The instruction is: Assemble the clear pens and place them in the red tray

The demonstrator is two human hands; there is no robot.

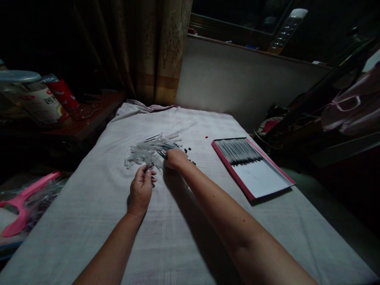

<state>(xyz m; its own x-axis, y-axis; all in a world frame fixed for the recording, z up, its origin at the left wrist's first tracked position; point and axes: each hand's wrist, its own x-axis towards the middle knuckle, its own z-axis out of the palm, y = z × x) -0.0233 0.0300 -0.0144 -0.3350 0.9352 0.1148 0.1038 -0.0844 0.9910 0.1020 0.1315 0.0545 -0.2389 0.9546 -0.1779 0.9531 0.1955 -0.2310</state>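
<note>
A loose heap of translucent pen barrels (138, 152), with some dark thin pieces among them, lies on the cloth-covered table. At its near edge my left hand (141, 189) pinches a clear pen barrel (148, 159) between thumb and fingers, pointing away from me. My right hand (175, 159) rests at the heap's right side with its fingers curled down into it; what they hold is hidden. Small black caps (189, 149) are scattered just beyond and beside the right hand.
To the right, a shallow red-edged box (274, 178) holds a neat row of black-tipped pens (239, 150). A tiny red piece (206, 137) lies on the white cloth (166, 245). Jars (38, 99) stand on a wooden surface at left, above a pink plastic object (23, 206).
</note>
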